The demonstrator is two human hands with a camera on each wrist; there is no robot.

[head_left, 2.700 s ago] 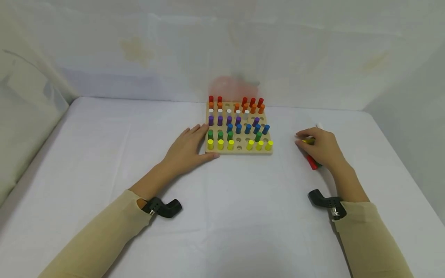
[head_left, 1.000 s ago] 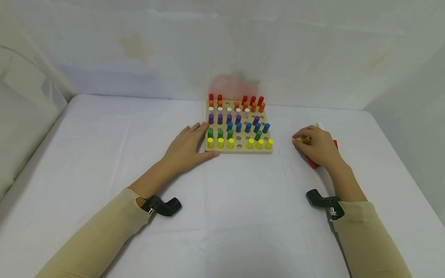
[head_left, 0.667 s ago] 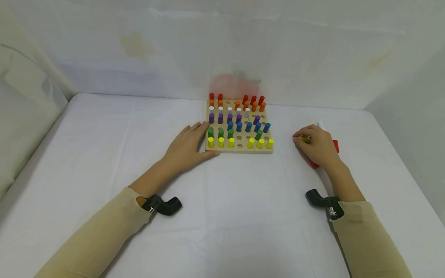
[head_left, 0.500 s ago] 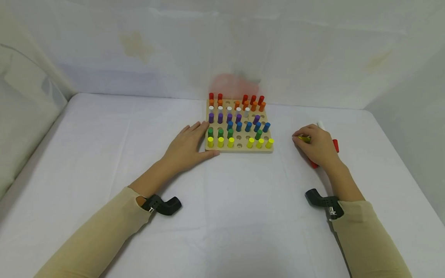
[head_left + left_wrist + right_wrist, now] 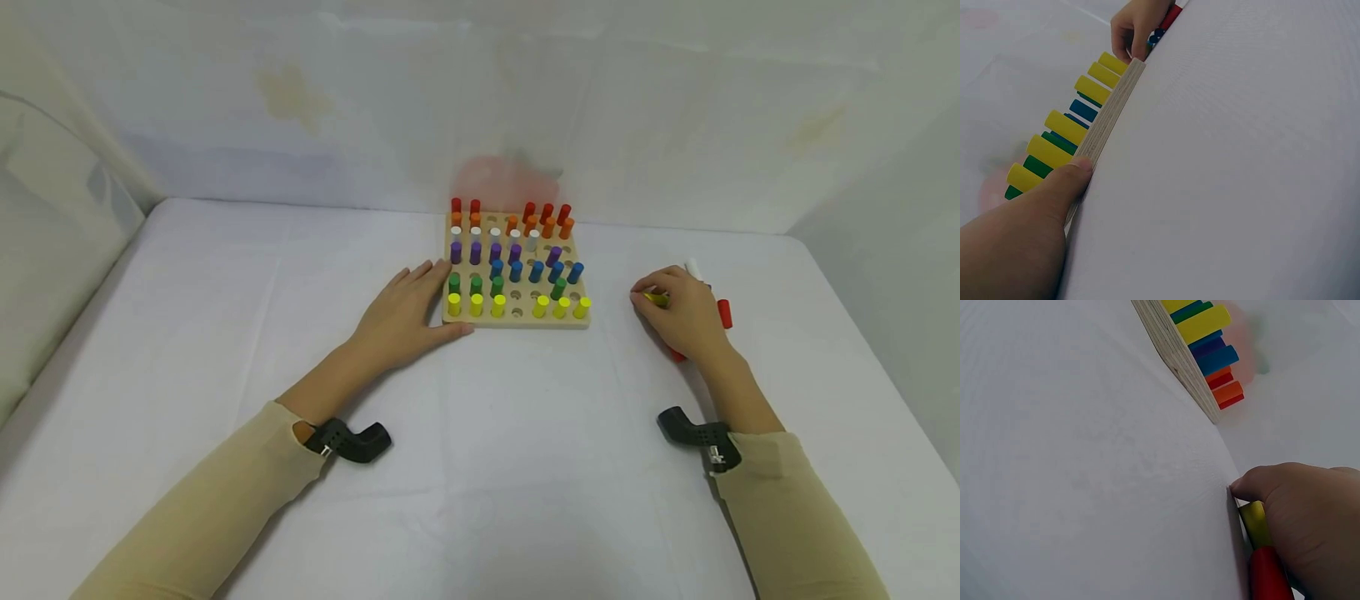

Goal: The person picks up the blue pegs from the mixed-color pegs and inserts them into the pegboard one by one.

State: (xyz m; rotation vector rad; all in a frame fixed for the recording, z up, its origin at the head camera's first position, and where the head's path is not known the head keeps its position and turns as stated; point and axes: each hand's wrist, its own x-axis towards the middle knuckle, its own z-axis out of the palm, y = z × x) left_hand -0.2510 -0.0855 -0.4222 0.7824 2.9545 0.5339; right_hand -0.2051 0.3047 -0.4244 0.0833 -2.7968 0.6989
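Note:
A wooden pegboard (image 5: 551, 325) bears rows of coloured pegs, yellow in front and red at the back, with several bare holes. My left hand (image 5: 397, 325) rests along its left side, fingers fairly straight. The left thumb (image 5: 1079, 167) touches the board's front edge. To the right of the board, my right hand (image 5: 686, 308) is curled low over the table, thumb and index fingertips together. A yellow peg (image 5: 657, 299) shows between that thumb and index finger. In the right wrist view a red peg (image 5: 1267, 575) lies right by the yellow one, partly hidden under the hand.
Beyond the right hand lie a white peg (image 5: 692, 268) and another red peg (image 5: 724, 313). A white cloth covers the table (image 5: 480, 467), and a pale curtain (image 5: 390, 108) hangs behind the board. Each wrist carries a black camera mount.
My right hand has shifted slightly left since the oldest frame, with the yellow peg, baring the red peg on its right. Over the last second both hands stay nearly still.

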